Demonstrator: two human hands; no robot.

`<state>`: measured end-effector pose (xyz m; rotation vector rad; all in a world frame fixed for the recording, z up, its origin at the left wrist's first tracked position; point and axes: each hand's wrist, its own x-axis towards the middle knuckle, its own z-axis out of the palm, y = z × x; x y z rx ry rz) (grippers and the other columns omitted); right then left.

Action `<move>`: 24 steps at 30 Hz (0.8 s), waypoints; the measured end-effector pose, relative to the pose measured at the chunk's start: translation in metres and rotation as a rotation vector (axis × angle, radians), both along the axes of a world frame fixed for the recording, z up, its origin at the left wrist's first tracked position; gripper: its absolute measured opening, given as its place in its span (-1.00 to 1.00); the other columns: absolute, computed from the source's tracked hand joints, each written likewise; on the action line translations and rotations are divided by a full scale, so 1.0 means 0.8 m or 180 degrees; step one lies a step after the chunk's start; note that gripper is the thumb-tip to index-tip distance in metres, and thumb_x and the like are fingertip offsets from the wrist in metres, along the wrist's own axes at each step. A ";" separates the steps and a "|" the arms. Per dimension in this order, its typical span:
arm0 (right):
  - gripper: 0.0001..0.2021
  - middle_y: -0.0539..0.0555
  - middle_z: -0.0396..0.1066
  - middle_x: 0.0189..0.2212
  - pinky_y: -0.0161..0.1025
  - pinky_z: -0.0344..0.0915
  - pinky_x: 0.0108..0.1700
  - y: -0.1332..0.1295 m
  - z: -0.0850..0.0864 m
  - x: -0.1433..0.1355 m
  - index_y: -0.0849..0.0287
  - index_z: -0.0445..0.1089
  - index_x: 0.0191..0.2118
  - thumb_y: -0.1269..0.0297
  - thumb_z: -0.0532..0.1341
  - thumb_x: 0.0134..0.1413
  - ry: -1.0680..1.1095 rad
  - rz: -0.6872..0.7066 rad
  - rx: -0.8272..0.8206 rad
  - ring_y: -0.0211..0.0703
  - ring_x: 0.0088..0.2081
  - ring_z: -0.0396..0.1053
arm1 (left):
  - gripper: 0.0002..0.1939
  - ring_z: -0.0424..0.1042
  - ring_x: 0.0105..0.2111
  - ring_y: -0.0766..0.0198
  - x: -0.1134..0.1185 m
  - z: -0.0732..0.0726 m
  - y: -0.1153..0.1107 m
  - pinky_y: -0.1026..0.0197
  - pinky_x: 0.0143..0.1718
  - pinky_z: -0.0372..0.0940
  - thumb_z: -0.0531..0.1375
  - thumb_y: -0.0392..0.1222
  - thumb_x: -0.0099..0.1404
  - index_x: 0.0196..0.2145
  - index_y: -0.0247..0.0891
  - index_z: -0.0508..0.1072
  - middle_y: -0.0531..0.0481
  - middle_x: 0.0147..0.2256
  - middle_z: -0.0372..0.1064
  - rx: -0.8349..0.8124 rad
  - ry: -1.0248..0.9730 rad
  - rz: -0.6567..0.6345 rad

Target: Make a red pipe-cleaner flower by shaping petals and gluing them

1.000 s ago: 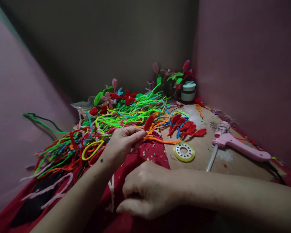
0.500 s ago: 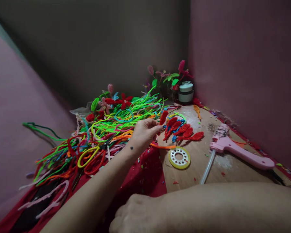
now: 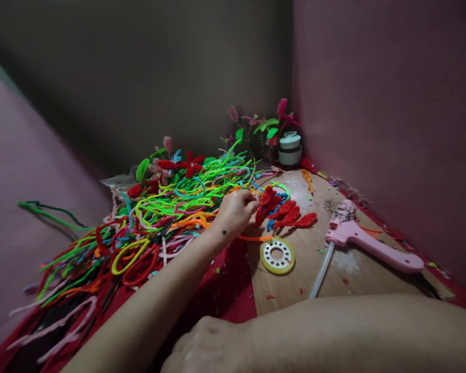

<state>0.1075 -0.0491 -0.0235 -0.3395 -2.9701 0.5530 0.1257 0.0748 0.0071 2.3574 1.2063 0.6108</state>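
Note:
My left hand [image 3: 236, 211] reaches forward over the work surface, its fingers bent and drawn together. Its fingertips are right beside a cluster of fuzzy red petals [image 3: 285, 211] made of pipe cleaner; whether they still grip one I cannot make out. Blue twisted pipe cleaners [image 3: 271, 225] lie among the petals. Low in the picture, my right hand [image 3: 207, 344] is curled in close to me, knuckles up. Its fingers are turned under and hidden, so anything in them does not show.
A heap of colourful pipe cleaners [image 3: 194, 191] spreads on the left, with yellow-handled scissors [image 3: 130, 256]. A yellow tape roll [image 3: 277, 256] and a pink glue gun [image 3: 373, 243] lie on the brown board [image 3: 295, 290]. Behind stand a lidded container [image 3: 290, 150] and pipe-cleaner flowers [image 3: 266, 124].
The red petal that stood up at my left fingertips is now down against the other petals. My view has shifted slightly to the right. My right hand stays curled.

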 end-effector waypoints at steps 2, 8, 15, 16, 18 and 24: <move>-0.80 -0.01 0.47 -0.32 -0.35 0.09 -0.60 -0.004 -0.005 -0.002 0.16 0.46 -0.24 0.31 0.08 0.16 0.0157 -0.0143 0.0112 -0.23 -0.26 0.38 | -0.85 0.32 -0.52 0.34 -0.014 0.005 -0.013 0.33 -0.46 0.16 0.12 -0.24 0.15 -0.45 -0.31 0.48 0.03 -0.56 0.38 -0.0154 -0.0035 -0.0054; -0.79 0.00 0.39 -0.60 -0.29 -0.21 -0.68 -0.018 -0.045 -0.015 0.23 0.44 -0.46 0.19 0.19 0.01 0.0862 -0.0484 0.0494 -0.31 -0.62 0.19 | -0.85 0.34 -0.48 0.37 -0.064 -0.003 -0.069 0.38 -0.40 0.19 0.12 -0.31 0.17 -0.39 -0.32 0.50 0.03 -0.49 0.42 -0.0270 0.0197 -0.0465; -0.83 -0.01 0.31 -0.67 -0.26 -0.22 -0.61 -0.024 -0.070 -0.019 0.20 0.37 -0.58 0.26 0.24 -0.09 0.1625 -0.0914 0.0820 -0.31 -0.63 0.06 | -0.84 0.36 -0.46 0.37 -0.105 -0.017 -0.093 0.39 -0.38 0.21 0.12 -0.28 0.20 -0.34 -0.35 0.50 -0.03 -0.42 0.47 -0.0176 0.0220 -0.0626; -0.83 -0.01 0.30 -0.67 -0.26 -0.19 -0.60 -0.024 -0.068 -0.018 0.20 0.35 -0.59 0.29 0.22 -0.07 0.1713 -0.0982 0.0835 -0.31 -0.63 0.06 | -0.84 0.36 -0.46 0.37 -0.110 -0.015 -0.092 0.39 -0.38 0.21 0.12 -0.28 0.21 -0.34 -0.35 0.49 -0.03 -0.42 0.47 -0.0151 0.0226 -0.0637; -0.84 0.00 0.30 -0.66 -0.27 -0.13 -0.58 -0.023 -0.062 -0.016 0.20 0.32 -0.60 0.37 0.19 -0.06 0.1869 -0.1106 0.0897 -0.30 -0.62 0.08 | -0.85 0.37 -0.45 0.37 -0.121 -0.008 -0.085 0.38 -0.36 0.22 0.12 -0.29 0.21 -0.35 -0.33 0.49 -0.03 -0.41 0.47 -0.0109 0.0213 -0.0617; -0.84 0.03 0.31 -0.60 -0.30 0.02 -0.50 -0.011 -0.057 -0.015 0.22 0.28 -0.62 0.54 0.15 -0.12 0.2035 -0.1289 0.0921 -0.27 -0.52 0.17 | -0.87 0.35 -0.44 0.35 -0.159 0.003 -0.043 0.35 -0.35 0.20 0.13 -0.28 0.20 -0.40 -0.31 0.48 0.00 -0.45 0.44 0.0207 0.0068 -0.0224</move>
